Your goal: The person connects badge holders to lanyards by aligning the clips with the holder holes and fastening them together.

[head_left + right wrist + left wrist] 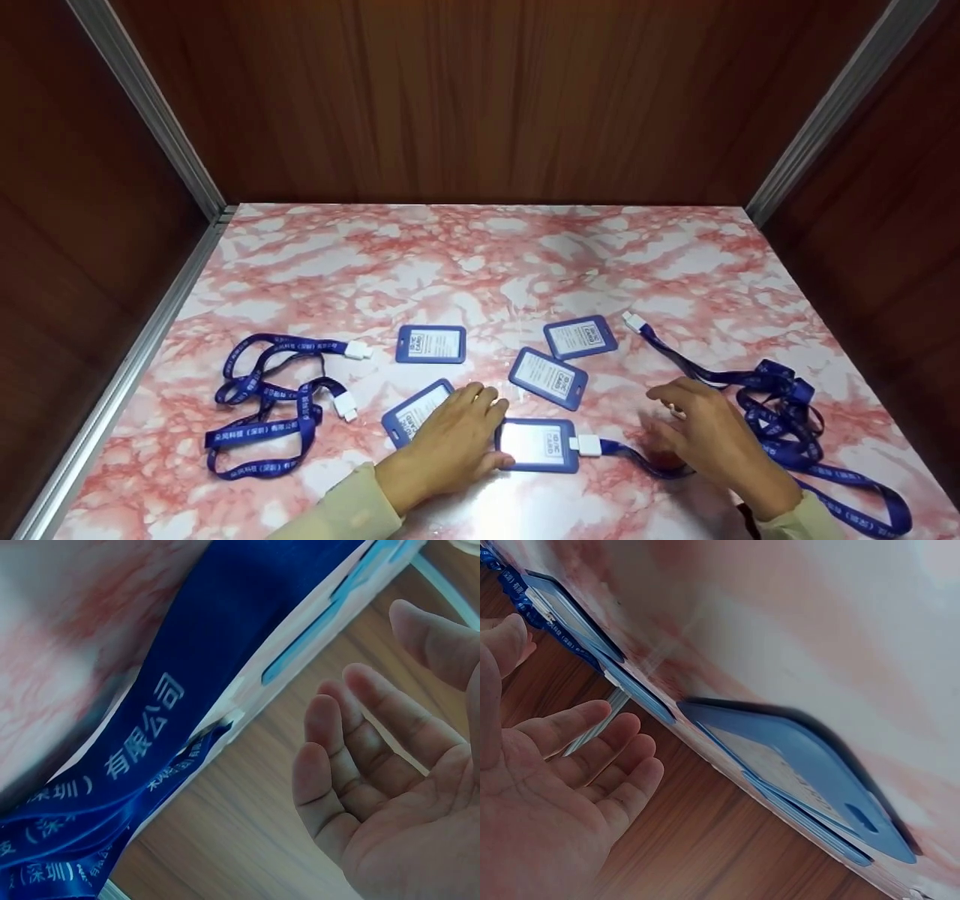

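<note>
In the head view, my left hand (454,442) is above the left edge of a blue card holder (536,446) and partly hides a tilted card holder (416,411). The left wrist view shows its fingers relaxed, holding nothing. A white clip (589,445) joins the first holder's right end to a blue lanyard (637,459). Over that strap is my right hand (701,431), fingers loosely bent around nothing in the right wrist view, with printed blue lanyard (150,712) beside it. Whether its fingertips touch the strap in the head view, I cannot tell.
Card holders lie behind the hands: one at left (431,344), two almost touching at right, the nearer one (548,378) and the farther one (580,337). Looped lanyards lie at the left (262,431) and right (780,409). Brown panels (480,105) enclose the marbled table (450,247).
</note>
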A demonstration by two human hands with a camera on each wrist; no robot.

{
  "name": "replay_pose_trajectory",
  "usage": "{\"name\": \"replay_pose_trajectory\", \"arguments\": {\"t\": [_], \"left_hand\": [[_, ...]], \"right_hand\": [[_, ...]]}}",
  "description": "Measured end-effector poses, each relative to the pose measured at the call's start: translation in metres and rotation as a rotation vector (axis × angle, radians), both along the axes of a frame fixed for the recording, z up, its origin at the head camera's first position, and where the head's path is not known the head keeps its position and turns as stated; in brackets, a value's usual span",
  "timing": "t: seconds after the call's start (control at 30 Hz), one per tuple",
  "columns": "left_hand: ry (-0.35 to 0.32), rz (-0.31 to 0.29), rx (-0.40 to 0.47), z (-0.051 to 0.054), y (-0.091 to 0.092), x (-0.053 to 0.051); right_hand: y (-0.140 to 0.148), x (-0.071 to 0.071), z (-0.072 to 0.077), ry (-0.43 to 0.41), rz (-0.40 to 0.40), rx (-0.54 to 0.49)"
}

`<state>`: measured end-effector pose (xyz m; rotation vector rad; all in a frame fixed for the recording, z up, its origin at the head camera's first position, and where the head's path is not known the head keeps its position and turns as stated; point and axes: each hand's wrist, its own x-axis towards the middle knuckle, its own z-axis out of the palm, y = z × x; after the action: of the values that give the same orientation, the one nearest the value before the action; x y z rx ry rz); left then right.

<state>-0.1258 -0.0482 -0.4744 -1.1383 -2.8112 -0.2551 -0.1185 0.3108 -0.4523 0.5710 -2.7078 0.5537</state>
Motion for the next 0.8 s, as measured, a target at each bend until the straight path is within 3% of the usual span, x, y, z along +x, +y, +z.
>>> {"name": "replay_pose_trajectory", "arguments": {"t": [0.8], "left_hand": [[-0.019,0.015,-0.018,-0.001,-0.003,0.002]], "right_hand": [[0.018,-0.006,0.004,-0.044,-0.066,0.018]]}}
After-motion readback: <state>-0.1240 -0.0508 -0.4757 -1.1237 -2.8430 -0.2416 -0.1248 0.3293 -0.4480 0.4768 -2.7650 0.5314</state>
